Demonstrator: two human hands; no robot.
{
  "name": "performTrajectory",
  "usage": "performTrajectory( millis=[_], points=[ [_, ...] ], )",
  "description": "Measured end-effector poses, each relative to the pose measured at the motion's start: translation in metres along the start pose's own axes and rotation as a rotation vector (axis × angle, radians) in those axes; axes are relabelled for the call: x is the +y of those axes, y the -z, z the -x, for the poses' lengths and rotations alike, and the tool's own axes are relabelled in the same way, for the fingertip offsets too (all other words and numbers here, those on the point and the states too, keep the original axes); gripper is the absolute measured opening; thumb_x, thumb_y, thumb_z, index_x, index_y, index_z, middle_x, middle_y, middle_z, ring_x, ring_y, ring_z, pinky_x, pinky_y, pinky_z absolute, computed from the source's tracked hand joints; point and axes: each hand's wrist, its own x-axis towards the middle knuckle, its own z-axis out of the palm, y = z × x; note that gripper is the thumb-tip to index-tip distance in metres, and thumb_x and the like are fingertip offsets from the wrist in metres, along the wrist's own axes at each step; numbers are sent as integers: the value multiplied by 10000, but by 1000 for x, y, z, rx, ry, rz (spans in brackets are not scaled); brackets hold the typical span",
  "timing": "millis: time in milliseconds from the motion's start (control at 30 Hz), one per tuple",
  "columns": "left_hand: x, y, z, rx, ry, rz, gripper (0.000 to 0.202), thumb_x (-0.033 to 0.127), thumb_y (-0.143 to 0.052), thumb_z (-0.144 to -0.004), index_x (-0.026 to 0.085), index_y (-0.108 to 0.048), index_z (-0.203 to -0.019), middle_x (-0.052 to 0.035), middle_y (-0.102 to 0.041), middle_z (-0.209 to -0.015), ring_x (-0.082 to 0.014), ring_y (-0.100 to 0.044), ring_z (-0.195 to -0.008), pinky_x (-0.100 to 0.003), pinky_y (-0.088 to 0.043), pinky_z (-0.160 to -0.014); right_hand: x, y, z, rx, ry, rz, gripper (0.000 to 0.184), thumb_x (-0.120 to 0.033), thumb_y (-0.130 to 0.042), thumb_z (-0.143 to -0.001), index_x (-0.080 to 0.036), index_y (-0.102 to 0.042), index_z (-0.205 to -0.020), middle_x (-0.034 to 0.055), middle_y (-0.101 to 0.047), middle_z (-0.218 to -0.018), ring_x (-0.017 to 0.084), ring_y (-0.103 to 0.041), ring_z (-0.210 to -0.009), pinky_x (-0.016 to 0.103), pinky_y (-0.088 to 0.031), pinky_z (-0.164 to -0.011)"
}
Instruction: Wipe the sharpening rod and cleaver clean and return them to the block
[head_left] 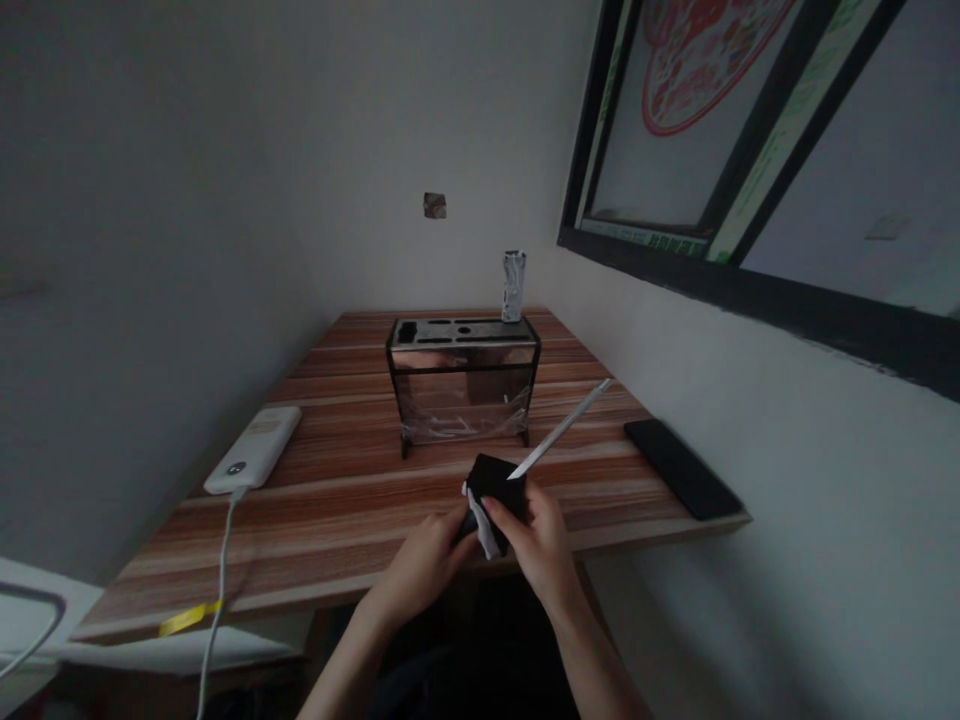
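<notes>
My left hand (431, 560) and my right hand (541, 535) are closed together near the table's front edge. Between them is a flat black piece (495, 472), its exact kind unclear. A crumpled white strip, like tissue or cloth (478, 522), hangs over its left side, by my right thumb. From the black piece's upper right a slim pale straight rod or blade (562, 428) points up and right; whether it is joined to the piece cannot be told. Just beyond stands a slotted knife-rack-like holder (465, 358), dark-framed with clear film over its front.
A silvery upright object (513, 286) stands at the holder's right end. On the wood-grain table (330, 450), a white power bank (255, 448) with a white cable (223, 570) lies left, a black phone (682, 467) right. Walls enclose the back and right; a dark-framed window (675, 120) is upper right.
</notes>
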Motion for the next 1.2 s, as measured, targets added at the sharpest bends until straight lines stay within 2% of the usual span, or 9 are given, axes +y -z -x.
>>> performTrajectory(
  millis=[233,400,600,700,833,1000,1200],
  points=[
    [-5,-9,-10,104,26,14,135,134,-460,-743,131,-594,-727,-19,-645,-669,-148,-564,-614,-206,-379,-583,3,-2,-4,11,18,15,275,-342,-684,-719,-145,-660,-910,93,-728,-840,238,-679,-778,326,-541,-688],
    [-4,-10,-9,130,31,-81,134,148,-469,-742,139,-602,-752,-49,-657,-720,-170,-583,-657,-226,-374,-609,3,-3,-5,-8,21,-7,254,-323,-680,-718,-152,-672,-906,88,-733,-867,235,-683,-797,318,-540,-704],
    [-5,-8,-10,117,31,-79,136,160,-448,-763,150,-568,-700,-41,-633,-688,-165,-569,-648,-224,-360,-602,1,-6,-5,52,9,-37,260,-334,-686,-712,-145,-673,-889,89,-735,-836,236,-683,-773,310,-540,-680],
    [-6,-9,-10,108,40,-80,148,193,-445,-795,153,-576,-739,-43,-638,-710,-174,-581,-675,-230,-375,-626,-1,-4,-7,55,14,-38,252,-333,-683,-715,-150,-683,-889,89,-735,-860,235,-683,-782,315,-540,-689],
    [-5,-10,-9,103,55,-67,158,219,-450,-820,156,-594,-825,-43,-647,-749,-179,-595,-708,-231,-390,-652,-6,0,-12,53,16,-18,255,-342,-700,-697,-149,-693,-863,81,-737,-823,236,-684,-747,313,-542,-654],
    [0,-9,-8,107,52,-68,168,259,-457,-849,161,-593,-836,-36,-648,-758,-172,-589,-702,-227,-385,-647,-10,6,-18,45,17,-10,241,-356,-712,-694,-147,-692,-812,65,-729,-760,214,-671,-679,288,-530,-602],
    [3,-8,-6,119,59,-106,213,314,-441,-882,167,-589,-840,-26,-642,-746,-165,-591,-685,-221,-366,-621,-13,24,-33,93,29,-126,255,-335,-744,-676,-166,-692,-859,59,-731,-801,183,-666,-663,259,-523,-574]
  ],
)
